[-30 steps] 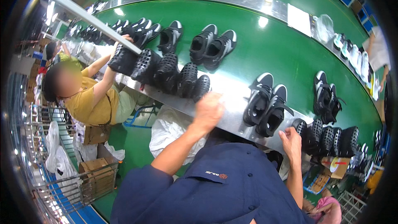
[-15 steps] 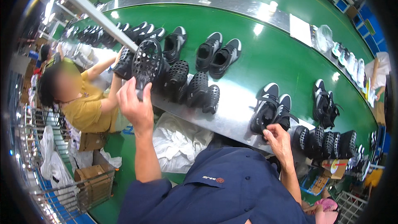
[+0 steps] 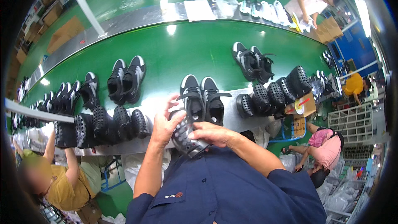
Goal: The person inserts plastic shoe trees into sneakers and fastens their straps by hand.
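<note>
Close to my chest, both hands are on a black shoe insert (image 3: 181, 137) full of round holes. My left hand (image 3: 164, 127) grips its left side, with the thumb over the top and some fingers raised. From the right, my right hand (image 3: 214, 134) closes on it, thumb across the holes; its other fingers are partly hidden. Just beyond stands a pair of black and grey sneakers, the left shoe (image 3: 191, 92) and the right shoe (image 3: 212, 95), toes away from me and straps loose. The insert overlaps the left shoe's heel.
More perforated inserts line the bench edge, at left (image 3: 121, 120) and right (image 3: 261, 97). Other sneakers (image 3: 118, 79) stand on the green belt (image 3: 170, 58). A co-worker in yellow (image 3: 70, 178) reaches toward the left inserts. A metal post (image 3: 83, 6) rises at far left.
The view has swung right. My left hand has brought the insert from the left row to in front of my chest. My right hand has left the sneaker and joined it on the insert.
</note>
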The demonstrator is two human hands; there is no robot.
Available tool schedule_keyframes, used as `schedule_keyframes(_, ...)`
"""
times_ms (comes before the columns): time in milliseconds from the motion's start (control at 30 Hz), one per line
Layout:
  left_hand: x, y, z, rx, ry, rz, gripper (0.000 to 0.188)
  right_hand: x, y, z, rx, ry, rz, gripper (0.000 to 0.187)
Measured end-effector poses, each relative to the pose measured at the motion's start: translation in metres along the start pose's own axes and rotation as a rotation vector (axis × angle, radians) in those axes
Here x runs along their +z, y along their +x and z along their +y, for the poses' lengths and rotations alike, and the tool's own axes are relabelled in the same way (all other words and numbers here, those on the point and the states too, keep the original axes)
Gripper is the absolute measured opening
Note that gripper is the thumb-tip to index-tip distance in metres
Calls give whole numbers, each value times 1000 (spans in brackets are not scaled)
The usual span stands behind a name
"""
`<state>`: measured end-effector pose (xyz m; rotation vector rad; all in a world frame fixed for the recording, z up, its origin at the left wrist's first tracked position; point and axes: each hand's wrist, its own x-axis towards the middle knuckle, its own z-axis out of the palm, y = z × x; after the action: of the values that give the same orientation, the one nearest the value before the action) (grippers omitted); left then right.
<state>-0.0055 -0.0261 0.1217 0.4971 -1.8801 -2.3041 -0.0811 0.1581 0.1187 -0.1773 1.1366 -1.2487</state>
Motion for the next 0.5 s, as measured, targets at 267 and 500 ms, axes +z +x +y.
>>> schedule_keyframes(267,33,20,-67,-171,-73,357,11,6,-65,-5,-287,-1360,640,67)
schedule_keyframes(500,56,32,-74,-230,-88,319,11,-16,-56,24,-287,-1320,600,60)
